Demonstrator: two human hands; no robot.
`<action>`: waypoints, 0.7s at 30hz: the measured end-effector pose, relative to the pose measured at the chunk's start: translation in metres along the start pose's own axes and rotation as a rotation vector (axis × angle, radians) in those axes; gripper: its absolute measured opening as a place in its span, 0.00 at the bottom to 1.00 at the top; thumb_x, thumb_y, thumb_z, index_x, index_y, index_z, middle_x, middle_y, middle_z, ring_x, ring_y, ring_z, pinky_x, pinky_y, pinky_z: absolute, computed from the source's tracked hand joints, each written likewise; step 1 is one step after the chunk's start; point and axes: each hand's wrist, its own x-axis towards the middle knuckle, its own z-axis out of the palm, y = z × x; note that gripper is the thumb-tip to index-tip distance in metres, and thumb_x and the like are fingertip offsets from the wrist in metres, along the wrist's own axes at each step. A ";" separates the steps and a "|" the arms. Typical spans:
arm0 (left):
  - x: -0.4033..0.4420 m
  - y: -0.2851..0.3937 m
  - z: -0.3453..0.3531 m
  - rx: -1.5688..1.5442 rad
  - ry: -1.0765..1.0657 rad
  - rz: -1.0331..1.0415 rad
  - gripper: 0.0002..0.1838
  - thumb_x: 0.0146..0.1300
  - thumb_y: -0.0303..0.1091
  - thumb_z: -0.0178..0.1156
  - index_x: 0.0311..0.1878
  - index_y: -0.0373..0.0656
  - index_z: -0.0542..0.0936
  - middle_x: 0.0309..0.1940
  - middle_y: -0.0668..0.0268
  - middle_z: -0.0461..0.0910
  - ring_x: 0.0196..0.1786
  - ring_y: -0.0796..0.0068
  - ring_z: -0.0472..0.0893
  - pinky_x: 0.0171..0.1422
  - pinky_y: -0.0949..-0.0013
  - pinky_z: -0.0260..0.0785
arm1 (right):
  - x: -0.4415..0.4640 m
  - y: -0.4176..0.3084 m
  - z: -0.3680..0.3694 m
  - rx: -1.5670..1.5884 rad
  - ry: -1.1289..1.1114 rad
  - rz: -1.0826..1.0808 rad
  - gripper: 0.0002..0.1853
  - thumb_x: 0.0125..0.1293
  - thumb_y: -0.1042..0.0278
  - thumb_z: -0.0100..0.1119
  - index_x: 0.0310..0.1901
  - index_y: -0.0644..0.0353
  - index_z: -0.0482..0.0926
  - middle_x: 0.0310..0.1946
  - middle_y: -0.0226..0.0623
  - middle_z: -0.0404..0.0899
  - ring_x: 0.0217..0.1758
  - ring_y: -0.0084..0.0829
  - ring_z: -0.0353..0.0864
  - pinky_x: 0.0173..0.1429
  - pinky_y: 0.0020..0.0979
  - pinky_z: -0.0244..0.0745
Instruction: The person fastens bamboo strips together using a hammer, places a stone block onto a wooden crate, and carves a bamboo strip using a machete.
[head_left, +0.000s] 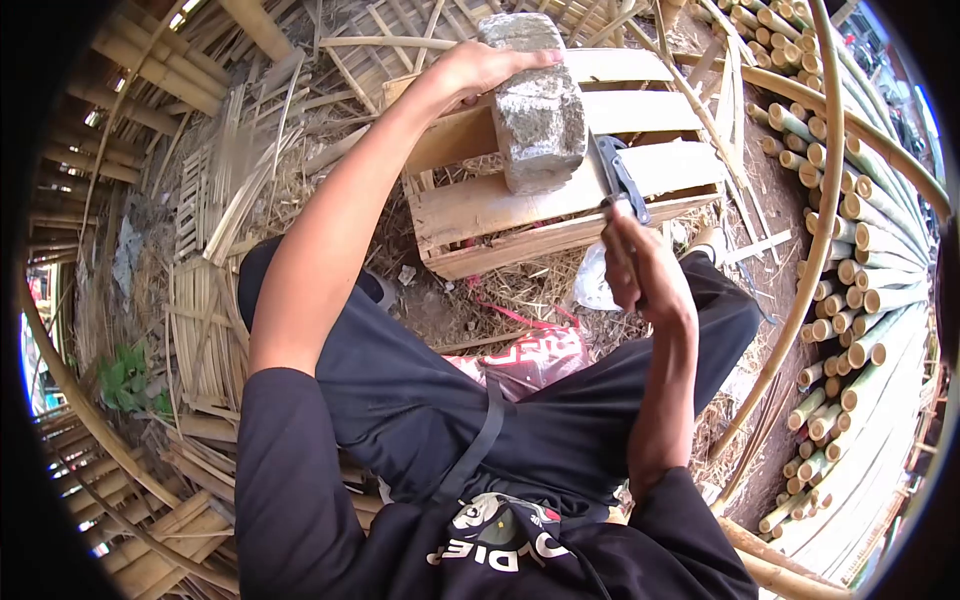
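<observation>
A thick, worn grey stone block [543, 120] stands on a low wooden slatted crate [475, 210]. My left hand [480, 72] grips the block near its far end, its fingers laid across the top. In my right hand [650, 265] is a knife [622, 178], the fingers closed around its handle. The dark blade points away from me and lies along the right side of the block. Whether its edge touches the stone I cannot tell. The slats pass beneath both the stone and the blade.
Cut bamboo poles [860, 240] are stacked on the right, behind a curved bamboo pole [800, 300]. Split bamboo strips [265, 150] litter the ground at left. A red and white printed bag [545, 355] and clear plastic [595, 280] lie between my legs and the crate.
</observation>
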 end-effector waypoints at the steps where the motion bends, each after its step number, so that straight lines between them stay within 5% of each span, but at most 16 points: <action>1: 0.004 -0.005 0.002 0.013 0.034 -0.001 0.53 0.44 0.80 0.68 0.61 0.43 0.83 0.55 0.48 0.83 0.57 0.57 0.82 0.58 0.57 0.76 | 0.000 -0.002 0.001 0.110 -0.015 0.034 0.22 0.78 0.41 0.49 0.34 0.51 0.70 0.12 0.22 0.61 0.07 0.17 0.55 0.10 0.23 0.49; 4: -0.005 0.005 -0.003 0.068 0.099 -0.012 0.51 0.46 0.79 0.69 0.59 0.41 0.85 0.52 0.51 0.85 0.53 0.59 0.84 0.58 0.62 0.76 | 0.005 -0.004 -0.005 0.330 -0.088 0.081 0.22 0.77 0.41 0.50 0.35 0.53 0.70 0.16 0.24 0.64 0.12 0.17 0.60 0.14 0.23 0.53; 6: -0.011 0.011 -0.008 0.026 -0.049 -0.148 0.51 0.45 0.79 0.69 0.58 0.41 0.85 0.51 0.50 0.85 0.54 0.59 0.84 0.59 0.61 0.77 | 0.009 0.005 0.016 0.310 0.080 0.037 0.24 0.77 0.41 0.50 0.32 0.53 0.69 0.16 0.23 0.63 0.13 0.18 0.60 0.15 0.25 0.55; 8: -0.014 0.002 0.001 -0.041 0.075 0.097 0.46 0.45 0.82 0.65 0.42 0.42 0.87 0.16 0.75 0.67 0.16 0.85 0.61 0.19 0.75 0.53 | 0.000 0.009 0.014 0.080 -0.049 0.003 0.24 0.77 0.41 0.51 0.30 0.53 0.69 0.16 0.23 0.63 0.13 0.18 0.60 0.15 0.25 0.55; 10: -0.020 0.014 -0.005 -0.022 0.057 0.017 0.46 0.46 0.81 0.65 0.45 0.42 0.87 0.17 0.75 0.69 0.16 0.85 0.62 0.19 0.75 0.53 | 0.001 0.004 0.003 0.148 -0.022 0.091 0.24 0.75 0.41 0.53 0.30 0.53 0.70 0.14 0.24 0.63 0.11 0.20 0.60 0.15 0.26 0.55; 11: -0.022 0.020 -0.012 -0.044 -0.043 -0.139 0.51 0.43 0.78 0.71 0.59 0.41 0.85 0.54 0.51 0.85 0.59 0.61 0.82 0.67 0.62 0.72 | 0.001 0.002 -0.006 0.191 0.010 0.101 0.24 0.75 0.41 0.54 0.30 0.53 0.69 0.14 0.24 0.63 0.11 0.20 0.60 0.15 0.25 0.55; 14: 0.008 -0.014 0.002 -0.134 0.023 0.039 0.52 0.42 0.78 0.72 0.59 0.40 0.85 0.57 0.50 0.84 0.62 0.61 0.81 0.69 0.62 0.71 | 0.007 0.004 0.003 0.213 0.171 0.049 0.24 0.77 0.39 0.50 0.31 0.50 0.70 0.12 0.22 0.59 0.08 0.18 0.55 0.12 0.25 0.51; 17: 0.035 -0.029 0.010 -0.089 0.038 0.029 0.55 0.40 0.78 0.72 0.56 0.33 0.84 0.55 0.51 0.84 0.60 0.62 0.82 0.68 0.63 0.71 | -0.006 0.003 0.012 -0.239 0.079 -0.051 0.31 0.77 0.37 0.48 0.25 0.57 0.69 0.14 0.27 0.67 0.11 0.26 0.64 0.18 0.30 0.62; 21: 0.031 -0.032 0.006 -0.144 0.046 0.105 0.55 0.39 0.78 0.73 0.53 0.29 0.85 0.52 0.49 0.85 0.56 0.61 0.84 0.66 0.62 0.72 | -0.006 -0.001 -0.004 0.097 0.049 0.045 0.25 0.75 0.38 0.50 0.29 0.50 0.71 0.14 0.22 0.64 0.12 0.18 0.62 0.15 0.24 0.53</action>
